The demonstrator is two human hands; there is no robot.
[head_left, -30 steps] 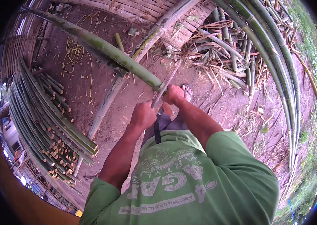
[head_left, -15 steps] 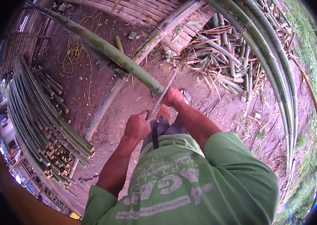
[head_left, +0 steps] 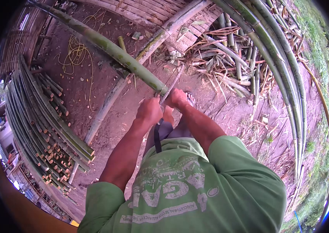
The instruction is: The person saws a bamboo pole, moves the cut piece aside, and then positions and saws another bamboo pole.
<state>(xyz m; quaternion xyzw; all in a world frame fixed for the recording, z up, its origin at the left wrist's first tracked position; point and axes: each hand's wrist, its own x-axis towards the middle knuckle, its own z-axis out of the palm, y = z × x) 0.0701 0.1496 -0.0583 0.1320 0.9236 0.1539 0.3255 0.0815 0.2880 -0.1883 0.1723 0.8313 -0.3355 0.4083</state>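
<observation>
A long green bamboo pole [head_left: 119, 56] runs from the upper left down to its near end between my hands. My left hand [head_left: 149, 111] is closed around the near end of a slim saw [head_left: 175, 80], which lies across the pole close to its cut end. The handle is hidden in the fist. Just right of the saw, my right hand [head_left: 177, 98] is closed at the pole's end, apparently gripping it; the fingers are partly hidden. Beneath the pole, a thicker weathered bamboo pole [head_left: 108, 106] crosses at an angle.
Cut bamboo poles [head_left: 49, 128] are stacked at left. Yellow cord [head_left: 73, 54] lies on the dirt. A slatted bamboo platform [head_left: 149, 13] stands ahead, with bamboo offcuts and dry sheaths [head_left: 226, 58] beside it. Long bent poles [head_left: 288, 73] curve down the right. A sandalled foot [head_left: 190, 99] shows beyond my right hand.
My left hand has moved forward and slightly right, towards the pole, carrying the saw along. My right hand stays at the pole's end. The whole view has shifted slightly.
</observation>
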